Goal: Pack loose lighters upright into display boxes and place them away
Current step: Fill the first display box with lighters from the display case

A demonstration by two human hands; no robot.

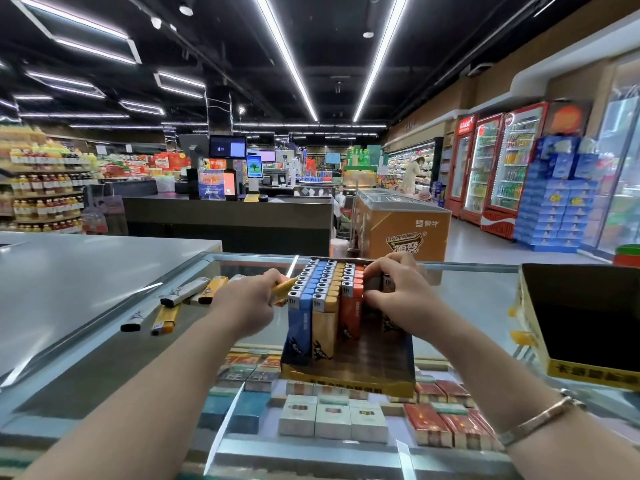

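On the glass counter [485,292], the display box [349,379] stands near its front edge, left hand [249,303] pinching a yellow lighter [285,287], right hand [398,292] curled around the right-side lighters [349,306], which could topple into the box's unfilled front if released.

Box [348,379] right side open; loose lighters [166,318] clutter left (counter).

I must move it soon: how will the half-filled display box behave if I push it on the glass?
The display box would probably slide easily on the smooth glass counter. Its upright lighters fill only the left side, so rows beside the gap may topple.
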